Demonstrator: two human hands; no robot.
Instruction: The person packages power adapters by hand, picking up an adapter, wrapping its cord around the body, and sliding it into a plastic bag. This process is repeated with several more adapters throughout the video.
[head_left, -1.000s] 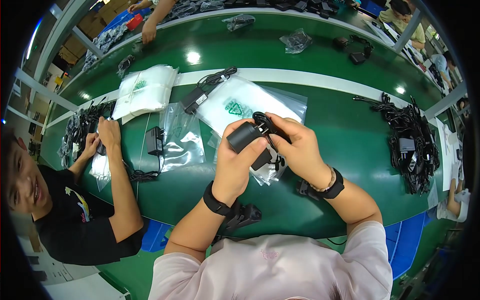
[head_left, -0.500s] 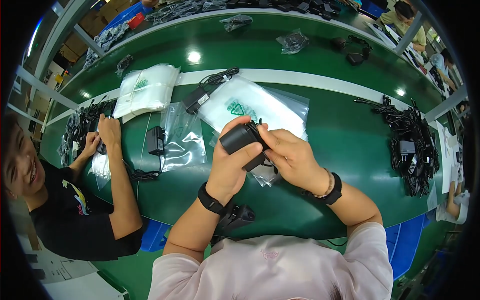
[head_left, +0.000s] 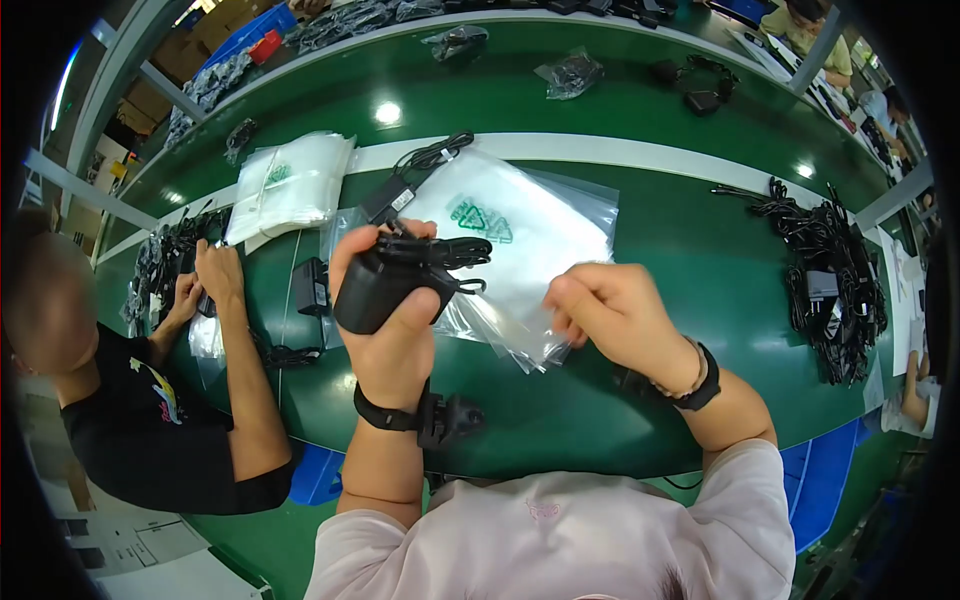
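A: Where is the black power adapter right now?

B: Just left of the frame's centre, raised over the green table. The left hand is wrapped tight around its body, thumb across the front, with the bundled cord sticking out at the top.

A: And the other hand?

B: The right hand, right of centre, has its fingers curled shut, pinching the edge of a clear plastic bag that lies between the two hands and spreads toward the upper middle.

A: How would you handle this well?

B: I'd judge the grip on the adapter is firm enough; the weak point is the bag's thin film. Keep the pinch close to the edge so it doesn't slip, and keep the cord loops tucked so they don't snag.

A: Room to move?

B: Bare table lies to the right of the right hand, before the pile of black cables at the right edge. To the left it is tighter: another adapter lies just beside, a stack of bags sits upper left, and a co-worker's hands work at the left edge. The table's near edge runs just under both wrists.
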